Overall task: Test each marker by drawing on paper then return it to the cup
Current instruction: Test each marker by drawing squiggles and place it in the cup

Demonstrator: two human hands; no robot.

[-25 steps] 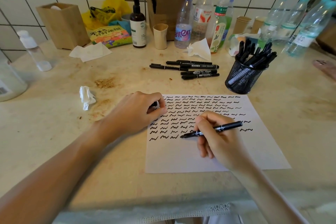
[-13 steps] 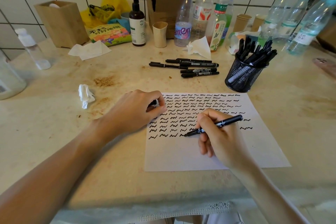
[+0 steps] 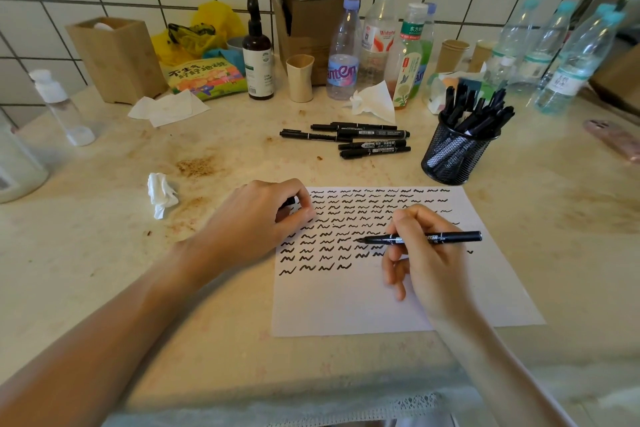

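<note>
A white paper sheet (image 3: 363, 302) lies on the counter, its upper half filled with rows of black squiggles. My right hand (image 3: 426, 263) grips an uncapped black marker (image 3: 450, 237), its tip pointing left just above the sheet. My left hand (image 3: 256, 222) rests at the sheet's top left corner and pinches a small black marker cap (image 3: 290, 202), mostly hidden by the fingers. A black mesh cup (image 3: 453, 152) full of black markers stands beyond the sheet at the right. Several loose markers (image 3: 360, 140) lie left of the cup.
Plastic bottles (image 3: 377, 45), a brown pump bottle (image 3: 257, 59), a cardboard box (image 3: 308, 17), paper cups and crumpled tissues (image 3: 161, 194) crowd the back of the counter along the tiled wall. A wooden box (image 3: 117, 59) stands at the back left. A pink phone (image 3: 613, 139) lies far right.
My right hand lifted the marker tip off the lowest squiggle row and moved it up and to the right. My left hand stayed in place.
</note>
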